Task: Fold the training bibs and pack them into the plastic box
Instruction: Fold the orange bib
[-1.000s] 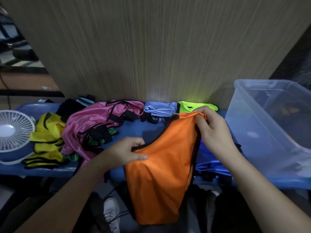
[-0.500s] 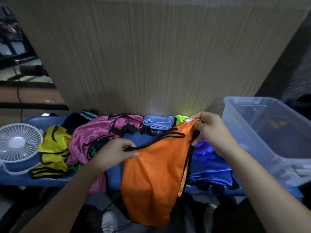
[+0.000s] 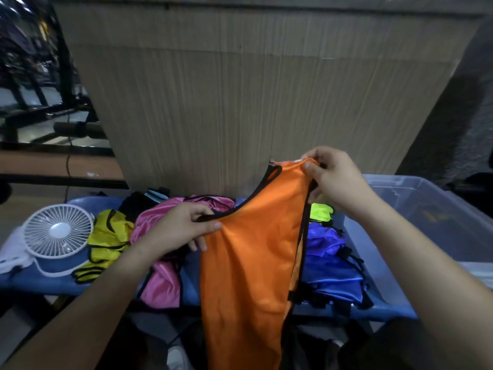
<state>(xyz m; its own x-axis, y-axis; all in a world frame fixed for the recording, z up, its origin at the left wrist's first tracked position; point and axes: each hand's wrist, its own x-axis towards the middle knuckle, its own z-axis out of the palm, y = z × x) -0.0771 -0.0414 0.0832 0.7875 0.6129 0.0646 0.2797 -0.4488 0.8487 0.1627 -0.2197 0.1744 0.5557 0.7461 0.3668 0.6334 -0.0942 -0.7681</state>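
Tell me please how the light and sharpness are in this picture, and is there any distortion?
Head view: dim overall; the orange bib and both hands are the brightest parts and fairly sharp. Upper left background looks smeared and dark. Wide-angle lens bends the plastic box and blue table edge near the borders.

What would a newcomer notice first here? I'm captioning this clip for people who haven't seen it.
The shiny orange training bib with black trim dominates the centre, held up by the left hand at its lower strap and the right hand at its raised shoulder. Behind it, bright crumpled bibs cover the blue bench, with a white round desk fan at left and a clear plastic storage box at right.
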